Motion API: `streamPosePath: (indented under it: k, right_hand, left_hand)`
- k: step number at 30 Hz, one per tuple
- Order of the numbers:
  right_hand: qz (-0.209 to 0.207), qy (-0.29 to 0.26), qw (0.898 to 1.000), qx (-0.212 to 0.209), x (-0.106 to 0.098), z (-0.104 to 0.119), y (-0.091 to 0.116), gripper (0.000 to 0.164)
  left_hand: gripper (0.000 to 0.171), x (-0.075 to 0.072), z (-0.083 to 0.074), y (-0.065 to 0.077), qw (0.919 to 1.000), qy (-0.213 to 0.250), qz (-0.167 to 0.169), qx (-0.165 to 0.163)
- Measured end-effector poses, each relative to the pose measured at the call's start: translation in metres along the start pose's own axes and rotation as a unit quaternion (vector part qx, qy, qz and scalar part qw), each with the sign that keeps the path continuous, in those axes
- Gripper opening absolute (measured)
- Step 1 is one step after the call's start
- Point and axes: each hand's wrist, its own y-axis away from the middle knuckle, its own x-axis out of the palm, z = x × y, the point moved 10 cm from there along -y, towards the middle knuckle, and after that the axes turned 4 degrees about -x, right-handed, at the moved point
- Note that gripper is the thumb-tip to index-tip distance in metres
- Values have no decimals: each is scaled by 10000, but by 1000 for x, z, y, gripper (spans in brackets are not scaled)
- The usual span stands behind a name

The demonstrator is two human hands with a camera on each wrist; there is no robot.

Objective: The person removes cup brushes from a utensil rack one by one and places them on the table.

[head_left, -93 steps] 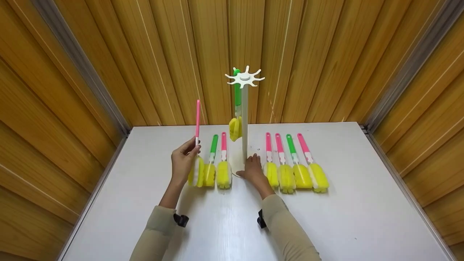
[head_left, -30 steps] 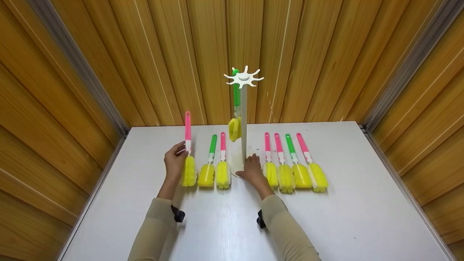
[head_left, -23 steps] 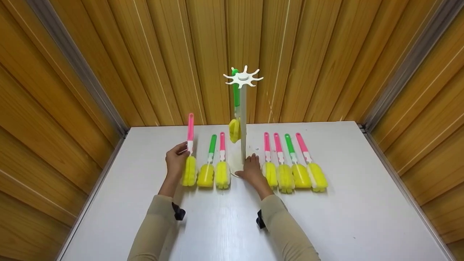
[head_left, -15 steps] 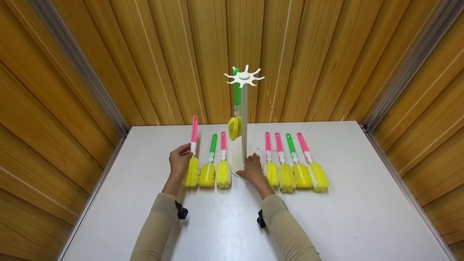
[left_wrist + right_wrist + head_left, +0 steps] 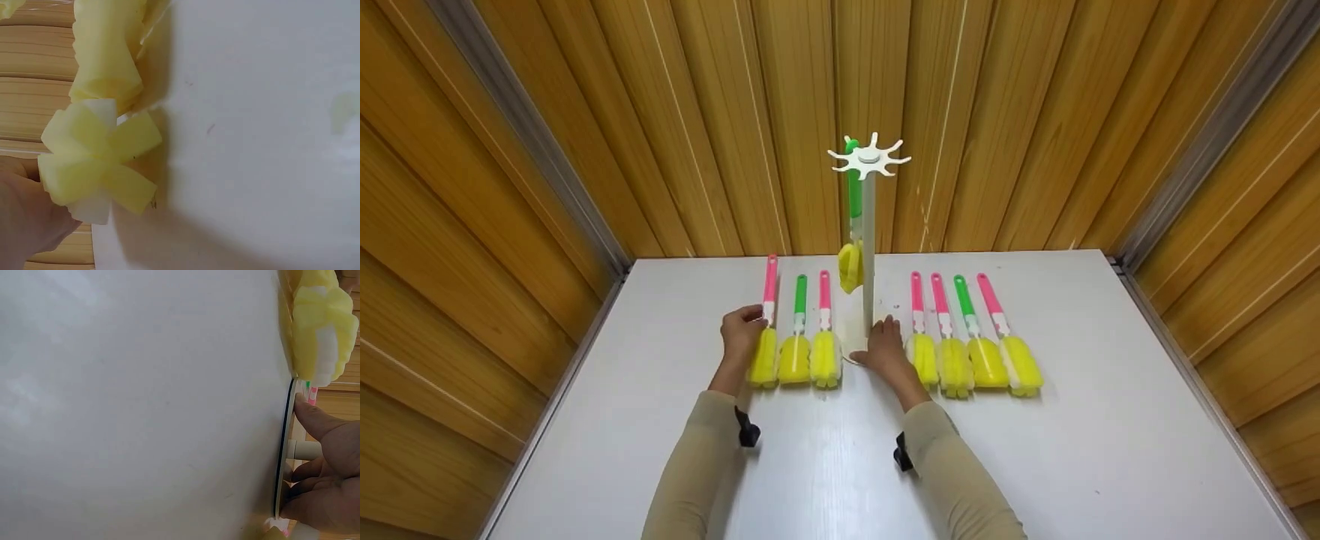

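My left hand (image 5: 741,334) pinches a pink-handled sponge bottle brush (image 5: 770,281) at its white neck, leftmost in the row on the table. In the left wrist view, the petal-like end of a yellow sponge head (image 5: 84,157) shows beside the fingers. My right hand (image 5: 887,352) rests on the round base (image 5: 851,337) of a white stand, fingers stretched beside the pole (image 5: 869,247). The right wrist view shows the thumb (image 5: 318,419) and fingers spread over that base's edge. A green-handled brush (image 5: 855,195) hangs from the stand's star-shaped hook top (image 5: 870,159).
Between my left hand and the stand lie a green-handled brush (image 5: 795,360) and a pink-handled brush (image 5: 826,360). Several more brushes lie right of the stand, the outermost one pink-handled (image 5: 1020,364). A wood-patterned wall (image 5: 1035,112) rises behind the white table (image 5: 825,480).
The left hand first carried the pink-handled brush left, then back right toward the green-handled one, and lowered it into line with the row. The right hand has stayed on the stand's base.
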Motion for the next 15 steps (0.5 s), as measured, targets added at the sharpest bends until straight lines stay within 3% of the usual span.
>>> streamPosePath:
  k: [15]
  right_hand:
    - [24,313,9994,-115,1,0,-4,87]
  left_hand:
    - [33,5,14,-7,9987,-208,67,-458]
